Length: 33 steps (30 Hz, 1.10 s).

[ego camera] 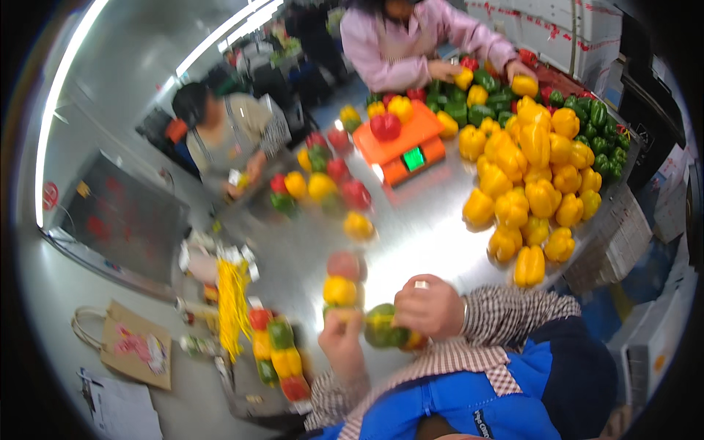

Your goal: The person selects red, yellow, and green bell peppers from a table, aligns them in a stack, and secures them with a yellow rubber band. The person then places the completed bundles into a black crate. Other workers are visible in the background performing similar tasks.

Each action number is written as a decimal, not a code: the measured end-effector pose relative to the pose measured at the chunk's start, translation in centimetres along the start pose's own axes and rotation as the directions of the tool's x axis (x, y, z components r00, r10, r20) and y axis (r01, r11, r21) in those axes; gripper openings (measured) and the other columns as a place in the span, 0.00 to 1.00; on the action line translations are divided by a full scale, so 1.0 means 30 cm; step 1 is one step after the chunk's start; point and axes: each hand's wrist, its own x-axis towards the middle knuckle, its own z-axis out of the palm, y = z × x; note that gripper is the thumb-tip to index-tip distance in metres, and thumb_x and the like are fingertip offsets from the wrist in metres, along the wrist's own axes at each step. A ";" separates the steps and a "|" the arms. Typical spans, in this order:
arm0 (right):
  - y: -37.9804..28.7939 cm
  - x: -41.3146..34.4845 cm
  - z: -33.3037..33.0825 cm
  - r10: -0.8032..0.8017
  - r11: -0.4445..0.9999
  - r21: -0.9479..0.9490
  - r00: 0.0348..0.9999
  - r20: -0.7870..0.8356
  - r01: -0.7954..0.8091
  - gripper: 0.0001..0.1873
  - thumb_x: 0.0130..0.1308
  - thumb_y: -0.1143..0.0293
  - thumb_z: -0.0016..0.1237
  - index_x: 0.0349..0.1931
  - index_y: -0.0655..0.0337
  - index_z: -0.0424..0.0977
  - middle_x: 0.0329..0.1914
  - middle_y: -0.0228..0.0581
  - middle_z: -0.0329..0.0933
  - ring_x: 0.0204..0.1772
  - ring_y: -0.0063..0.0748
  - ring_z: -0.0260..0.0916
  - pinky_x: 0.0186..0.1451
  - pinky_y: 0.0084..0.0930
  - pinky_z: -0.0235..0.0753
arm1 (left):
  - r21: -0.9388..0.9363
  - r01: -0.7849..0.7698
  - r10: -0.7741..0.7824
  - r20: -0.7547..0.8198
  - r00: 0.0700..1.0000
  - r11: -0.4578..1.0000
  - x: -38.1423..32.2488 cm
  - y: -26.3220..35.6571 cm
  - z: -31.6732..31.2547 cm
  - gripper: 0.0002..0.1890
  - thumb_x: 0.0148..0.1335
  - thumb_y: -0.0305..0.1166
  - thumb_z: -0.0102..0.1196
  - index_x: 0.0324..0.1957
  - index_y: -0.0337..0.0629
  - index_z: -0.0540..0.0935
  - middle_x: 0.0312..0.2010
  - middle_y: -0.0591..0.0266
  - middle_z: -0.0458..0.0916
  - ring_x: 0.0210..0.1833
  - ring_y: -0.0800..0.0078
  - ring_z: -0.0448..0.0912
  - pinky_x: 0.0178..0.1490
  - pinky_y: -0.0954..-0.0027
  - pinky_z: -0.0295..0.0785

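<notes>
My left hand [342,341] has its fingers pinched beside a green bell pepper [384,330]. A thin yellow strip [379,318] runs across this pepper between my hands, and both appear to grip it; blur hides the exact hold. My right hand [432,305] is curled at the pepper's right side, with a small white piece [422,284] showing at its knuckles. Partly under that hand lies an orange-yellow pepper [413,341]. Just beyond my left hand a yellow pepper [339,290] and a blurred red pepper [344,265] stand in a row.
Left are rows of mixed peppers [286,357] and a bunch of yellow strips [233,302]. A pile of yellow peppers [528,165] fills the right. An orange scale [404,143] bears peppers. Two co-workers [396,49] [231,132] handle things across the steel table [418,231].
</notes>
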 end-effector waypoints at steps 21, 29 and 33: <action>0.053 0.063 0.017 0.459 -0.010 0.446 0.392 0.797 -0.895 0.05 0.71 0.74 0.50 0.42 0.64 0.72 0.31 0.30 0.76 0.32 0.18 0.75 0.36 0.15 0.78 | -0.151 -0.169 0.192 0.156 0.969 0.974 0.015 -0.081 0.016 0.04 0.64 0.23 0.56 0.33 0.36 0.82 0.34 0.61 0.78 0.40 0.73 0.78 0.45 0.75 0.74; -0.018 0.024 -0.006 0.353 0.694 0.419 0.784 0.511 -0.585 0.19 0.60 0.72 0.56 0.54 0.61 0.75 0.41 0.43 0.80 0.43 0.38 0.80 0.48 0.29 0.78 | 0.097 -0.958 0.805 0.524 0.279 0.269 0.090 0.111 0.024 0.10 0.44 0.31 0.59 0.32 0.44 0.80 0.36 0.64 0.76 0.48 0.67 0.77 0.61 0.53 0.70; -0.009 -0.015 -0.002 0.461 0.418 0.531 0.676 0.574 -0.737 0.09 0.68 0.72 0.53 0.46 0.64 0.78 0.42 0.40 0.81 0.44 0.28 0.79 0.48 0.24 0.77 | 0.056 -0.760 0.646 0.488 0.586 0.647 0.127 0.088 0.026 0.13 0.49 0.31 0.63 0.39 0.44 0.82 0.36 0.62 0.80 0.42 0.62 0.79 0.46 0.60 0.76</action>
